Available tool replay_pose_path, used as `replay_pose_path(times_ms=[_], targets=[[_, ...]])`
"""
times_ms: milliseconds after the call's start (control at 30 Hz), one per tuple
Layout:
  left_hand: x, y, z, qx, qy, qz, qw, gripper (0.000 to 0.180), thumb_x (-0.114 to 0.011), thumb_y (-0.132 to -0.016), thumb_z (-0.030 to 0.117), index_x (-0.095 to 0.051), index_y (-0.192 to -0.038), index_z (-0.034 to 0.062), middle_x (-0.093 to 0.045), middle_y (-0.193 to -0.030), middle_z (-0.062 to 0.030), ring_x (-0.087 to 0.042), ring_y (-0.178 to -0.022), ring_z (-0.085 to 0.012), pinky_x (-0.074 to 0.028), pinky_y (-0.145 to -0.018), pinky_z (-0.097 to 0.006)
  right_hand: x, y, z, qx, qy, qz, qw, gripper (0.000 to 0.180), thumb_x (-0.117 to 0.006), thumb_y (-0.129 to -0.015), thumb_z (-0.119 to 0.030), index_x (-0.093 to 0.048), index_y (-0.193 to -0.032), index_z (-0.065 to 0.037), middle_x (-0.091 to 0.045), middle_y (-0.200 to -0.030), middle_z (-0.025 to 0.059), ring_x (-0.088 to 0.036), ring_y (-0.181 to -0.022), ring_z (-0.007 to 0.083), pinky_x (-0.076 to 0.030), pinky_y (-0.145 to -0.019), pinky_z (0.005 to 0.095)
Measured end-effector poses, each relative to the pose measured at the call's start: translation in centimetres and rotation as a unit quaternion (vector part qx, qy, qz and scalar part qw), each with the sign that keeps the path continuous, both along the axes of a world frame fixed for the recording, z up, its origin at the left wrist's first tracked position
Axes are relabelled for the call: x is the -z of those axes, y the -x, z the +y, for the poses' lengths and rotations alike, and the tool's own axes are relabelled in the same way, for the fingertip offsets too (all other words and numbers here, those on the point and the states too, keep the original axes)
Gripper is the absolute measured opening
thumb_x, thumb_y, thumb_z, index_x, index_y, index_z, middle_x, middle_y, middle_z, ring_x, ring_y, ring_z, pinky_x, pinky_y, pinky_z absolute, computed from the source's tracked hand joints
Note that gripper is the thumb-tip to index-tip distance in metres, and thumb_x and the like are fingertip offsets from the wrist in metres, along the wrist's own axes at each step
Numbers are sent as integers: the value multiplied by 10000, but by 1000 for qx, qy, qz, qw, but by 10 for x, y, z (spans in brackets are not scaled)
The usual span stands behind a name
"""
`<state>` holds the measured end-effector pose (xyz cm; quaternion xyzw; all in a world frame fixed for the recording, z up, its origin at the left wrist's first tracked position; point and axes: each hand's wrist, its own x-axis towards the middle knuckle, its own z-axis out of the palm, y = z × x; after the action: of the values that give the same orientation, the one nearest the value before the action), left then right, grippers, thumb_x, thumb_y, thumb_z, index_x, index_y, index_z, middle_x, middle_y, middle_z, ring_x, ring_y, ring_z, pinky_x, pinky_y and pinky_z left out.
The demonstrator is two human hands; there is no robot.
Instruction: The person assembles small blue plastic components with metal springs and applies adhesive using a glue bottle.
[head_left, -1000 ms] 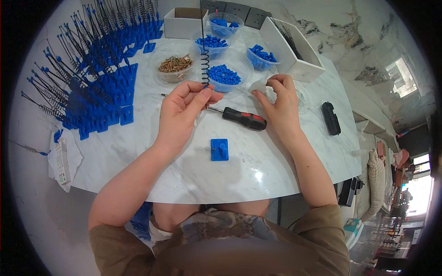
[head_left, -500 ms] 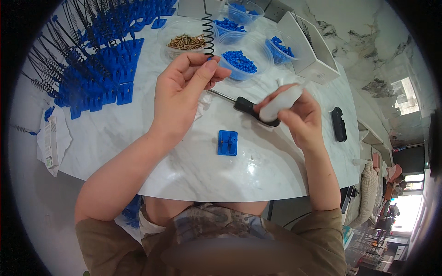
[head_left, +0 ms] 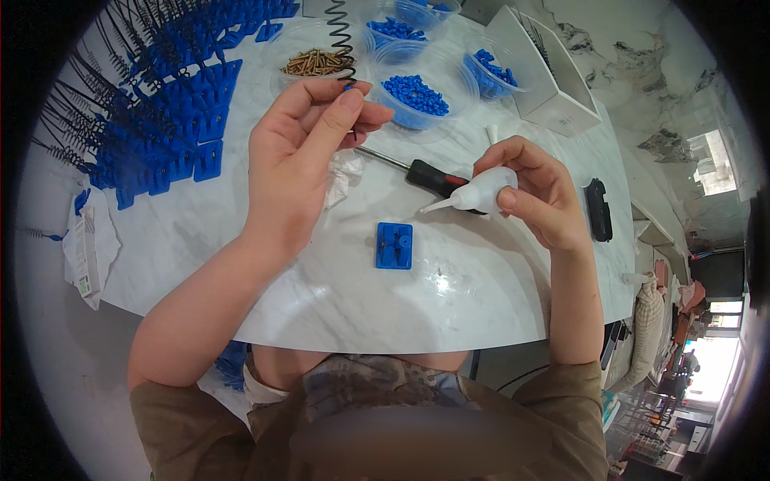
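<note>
My left hand (head_left: 301, 152) pinches the lower end of a black coil spring (head_left: 341, 40), which rises upright from the fingertips. A bit of blue shows between thumb and finger there. In my right hand (head_left: 537, 192) is a small white squeeze bottle (head_left: 485, 192), its thin nozzle tilted down to the left. Just behind the bottle lies a screwdriver (head_left: 429, 176) with a black and red handle, its shaft reaching toward my left hand. On the table between my forearms sits a square blue plastic base (head_left: 394, 246) with small raised posts.
Clear tubs hold brass-coloured screws (head_left: 315, 62) and small blue parts (head_left: 415, 94). Rows of blue bases with springs (head_left: 172, 120) fill the far left. A white box (head_left: 553, 76) stands far right; a black case (head_left: 597, 210) lies below it. Crumpled tissue (head_left: 343, 178) is beside my left wrist.
The white bottle has turned in my right hand, from nozzle up to nozzle pointing down-left. My left hand and the spring have shifted slightly left.
</note>
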<state>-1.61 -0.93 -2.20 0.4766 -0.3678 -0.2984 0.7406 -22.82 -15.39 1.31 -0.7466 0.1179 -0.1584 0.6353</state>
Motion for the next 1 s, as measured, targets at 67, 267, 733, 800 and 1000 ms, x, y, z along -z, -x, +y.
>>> replay_pose_path(times_ms=[67, 267, 733, 800, 1000], targets=[[-2, 2, -2, 2, 2, -1, 1000, 263, -559, -941, 245, -590, -1082, 26, -680, -964, -82, -612, -895, -109, -451, -818, -248, -2, 2, -1, 5, -4, 26, 1000, 303, -671, -837, -162, -601, -1081, 3, -621, -1058, 47, -566, -925, 92, -450, -773, 221], [-1, -1, 1, 2, -5, 1, 1000, 263, -557, -941, 246, -590, -1085, 29, -679, -967, -80, -613, -905, -113, -448, -819, -251, 7, -4, 3, 10, 19, 52, 998, 288, -661, -848, -157, -608, -1077, 10, -633, -1037, 49, -564, -934, 89, -441, -779, 216], [0, 1, 1, 3, -23, -4, 1000, 268, -560, -939, 246, -590, -1094, 30, -676, -959, -73, -617, -904, -110, -452, -799, -247, 6, -6, 13, 37, 54, 28, 997, 259, -634, -824, -117, -625, -1047, 13, -638, -1006, 48, -545, -938, 93, -395, -851, 237], [-1, 0, 1, 3, -23, -7, 1000, 269, -561, -938, 246, -590, -1096, 30, -676, -958, -73, -618, -905, -111, -452, -798, -246, 6, -6, 13, 36, 56, 23, 997, 259, -633, -821, -110, -625, -1047, 15, -637, -1005, 49, -546, -947, 95, -395, -855, 238], [-2, 1, 1, 4, -24, -8, 1000, 275, -560, -938, 251, -590, -1100, 31, -676, -962, -73, -619, -910, -115, -452, -799, -246, 2, -6, 18, 40, 76, 8, 996, 251, -621, -815, -82, -624, -1042, 25, -637, -1002, 61, -552, -979, 113, -391, -885, 251]])
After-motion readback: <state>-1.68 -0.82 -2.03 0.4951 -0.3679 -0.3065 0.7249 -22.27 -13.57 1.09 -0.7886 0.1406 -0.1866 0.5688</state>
